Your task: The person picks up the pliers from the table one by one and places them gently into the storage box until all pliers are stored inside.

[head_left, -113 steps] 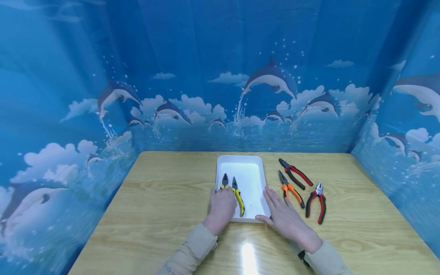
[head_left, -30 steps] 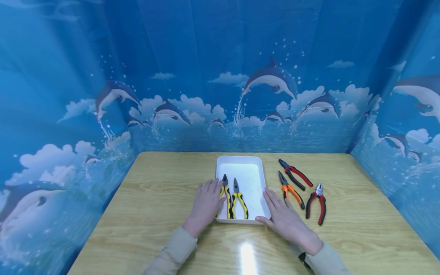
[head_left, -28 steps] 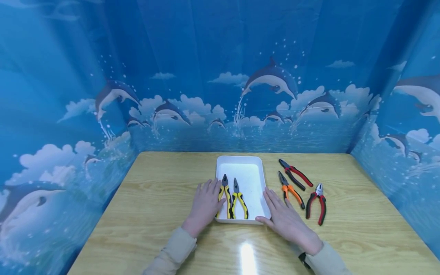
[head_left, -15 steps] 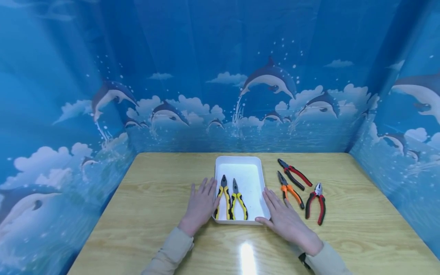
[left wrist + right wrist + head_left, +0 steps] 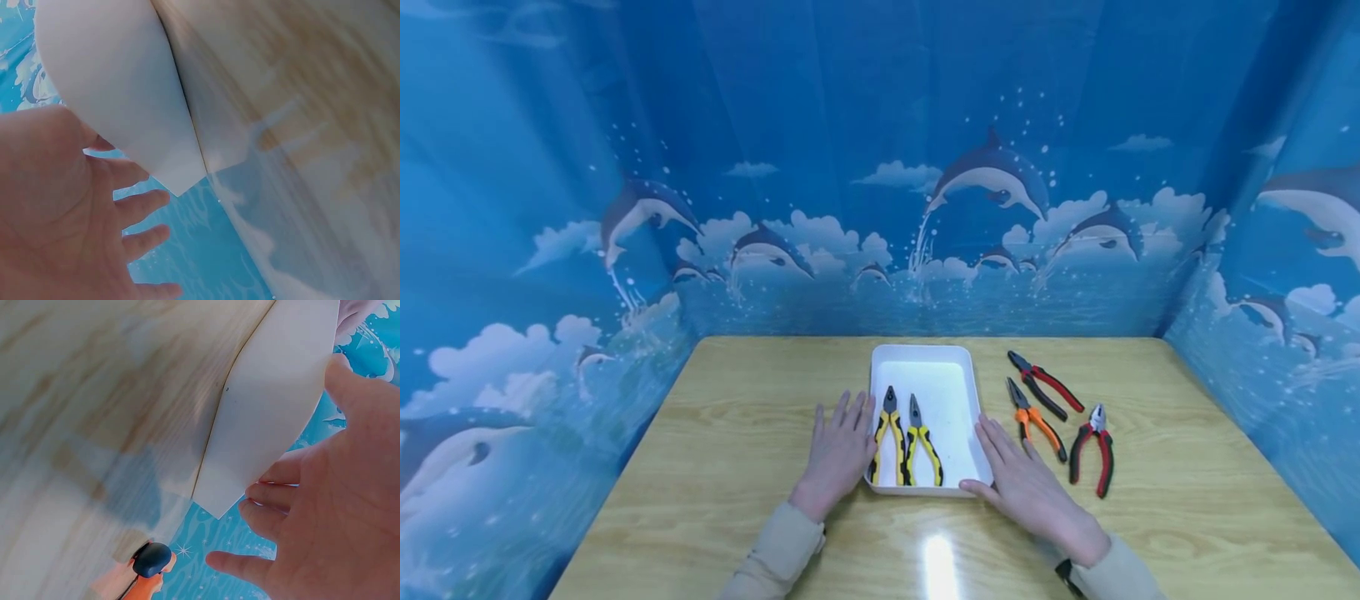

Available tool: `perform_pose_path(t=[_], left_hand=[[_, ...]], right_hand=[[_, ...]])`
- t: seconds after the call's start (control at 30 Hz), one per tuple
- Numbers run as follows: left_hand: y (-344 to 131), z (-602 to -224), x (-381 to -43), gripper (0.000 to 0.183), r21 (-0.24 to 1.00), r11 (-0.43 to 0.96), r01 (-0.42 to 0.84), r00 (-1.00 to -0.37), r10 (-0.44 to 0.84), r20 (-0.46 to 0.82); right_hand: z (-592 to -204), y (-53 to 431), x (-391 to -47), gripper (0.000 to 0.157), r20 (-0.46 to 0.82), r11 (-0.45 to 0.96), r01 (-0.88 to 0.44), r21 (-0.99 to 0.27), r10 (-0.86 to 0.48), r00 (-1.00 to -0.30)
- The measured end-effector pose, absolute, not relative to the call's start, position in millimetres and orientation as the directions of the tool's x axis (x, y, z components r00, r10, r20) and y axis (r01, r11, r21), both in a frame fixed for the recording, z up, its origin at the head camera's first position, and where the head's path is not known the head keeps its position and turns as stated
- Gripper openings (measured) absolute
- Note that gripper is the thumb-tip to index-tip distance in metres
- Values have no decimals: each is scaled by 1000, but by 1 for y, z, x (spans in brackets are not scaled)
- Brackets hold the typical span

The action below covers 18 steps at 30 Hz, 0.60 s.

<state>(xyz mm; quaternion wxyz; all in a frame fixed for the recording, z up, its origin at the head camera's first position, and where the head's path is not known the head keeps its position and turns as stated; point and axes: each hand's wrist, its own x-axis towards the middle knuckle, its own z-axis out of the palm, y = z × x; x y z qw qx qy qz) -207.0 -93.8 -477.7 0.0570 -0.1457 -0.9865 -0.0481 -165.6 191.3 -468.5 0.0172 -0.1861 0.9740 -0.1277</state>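
Observation:
A white tray (image 5: 951, 371) lies on the table with two yellow-and-black pliers inside. The left pair (image 5: 891, 425) has a broader nose; the right one, long-nose pliers (image 5: 917, 433), lies beside it with handles spread. My left hand (image 5: 835, 458) lies along the tray's left side, fingers extended, thumb at the rim. In the left wrist view its palm faces the tray's outer wall (image 5: 125, 81). On the other side my right hand (image 5: 1033, 492) has its straight fingers against the right wall, thumb at the near corner. Neither hand grips anything.
Right of the tray lie orange long-nose pliers (image 5: 1036, 421), red-and-black pliers (image 5: 1047, 383) behind them, and another red-and-black pair (image 5: 1093, 450) further right. A dolphin-print curtain (image 5: 850, 167) surrounds the wooden table (image 5: 737, 400) at the back and sides.
My left hand, earlier reaching into the tray over the yellow pliers, has drawn back to the tray's left side and straightened its fingers. My right hand has stayed at the right wall.

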Motion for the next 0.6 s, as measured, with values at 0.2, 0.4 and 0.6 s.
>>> perform_pose_path(t=[0.2, 0.4, 0.6], left_hand=[[-95, -476, -205, 58, 73, 956, 285, -954, 275, 120], [-93, -477, -205, 59, 44, 954, 295, -953, 291, 81], [-93, -478, -205, 59, 72, 953, 294, -954, 287, 90]], right_hand=[[-471, 192, -165, 88, 38, 896, -367, -250, -370, -928], [-471, 192, -164, 87, 44, 893, -374, -250, -376, -926], [-469, 192, -163, 87, 51, 891, -376, -253, -376, -925]])
